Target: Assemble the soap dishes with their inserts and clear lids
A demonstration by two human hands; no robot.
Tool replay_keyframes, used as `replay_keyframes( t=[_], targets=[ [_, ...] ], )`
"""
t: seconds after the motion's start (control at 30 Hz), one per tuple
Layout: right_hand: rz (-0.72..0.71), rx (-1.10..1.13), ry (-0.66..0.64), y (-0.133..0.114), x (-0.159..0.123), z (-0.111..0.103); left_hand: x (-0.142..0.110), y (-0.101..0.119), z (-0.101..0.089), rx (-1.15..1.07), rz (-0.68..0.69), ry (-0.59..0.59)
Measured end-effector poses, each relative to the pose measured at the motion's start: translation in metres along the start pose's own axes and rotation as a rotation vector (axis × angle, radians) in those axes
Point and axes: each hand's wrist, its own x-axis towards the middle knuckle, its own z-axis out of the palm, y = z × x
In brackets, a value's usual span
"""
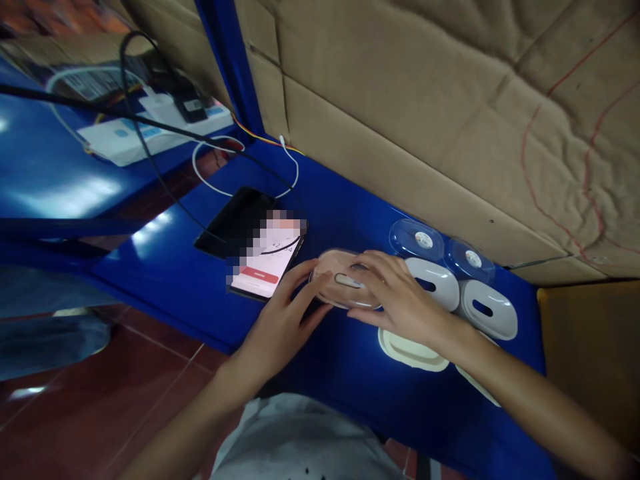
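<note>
Both hands hold an oval plastic box [327,280] with a clear, shiny outer wall and a pinkish-beige top. A pale elongated shape, perhaps a slot, lies in the middle of that top. My left hand [287,300] grips the near left end, with the thumb over the top. Around the right end curl the fingers of my right hand [395,293], partly hiding it. Right of the box are two clear oval covers [417,239] with round stickers, and two white oval lids [489,310] with dark slots. Two cream oval pieces [414,353] lie nearer me, one mostly behind my right forearm.
A lit phone [267,263] and a dark device [240,217] lie left on the blue table [340,193]. A white power strip [150,130] with cables sits farther left. Cardboard [400,113] walls the back. A person's jeans-clad leg [55,340] shows at left.
</note>
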Motion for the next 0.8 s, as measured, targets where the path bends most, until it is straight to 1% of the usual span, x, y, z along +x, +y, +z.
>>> replay_keyframes(
  t=[0.17,0.37,0.57,0.7,0.8],
  targets=[
    [-0.031,-0.056,0.026,0.001,-0.003,0.005,0.000,-0.001,0.000,-0.008,0.011,0.018],
    [-0.045,-0.100,0.032,-0.002,-0.004,0.004,-0.001,-0.001,0.000,-0.002,0.024,0.055],
    [-0.075,-0.271,-0.037,-0.012,-0.004,0.006,-0.001,0.001,-0.001,0.008,0.015,0.073],
    [-0.052,-0.308,-0.054,-0.018,-0.008,0.011,-0.002,0.003,-0.002,0.019,-0.004,0.068],
    [-0.037,-0.339,-0.058,-0.021,-0.011,0.015,-0.002,0.003,-0.002,0.023,0.006,0.076]
  ],
)
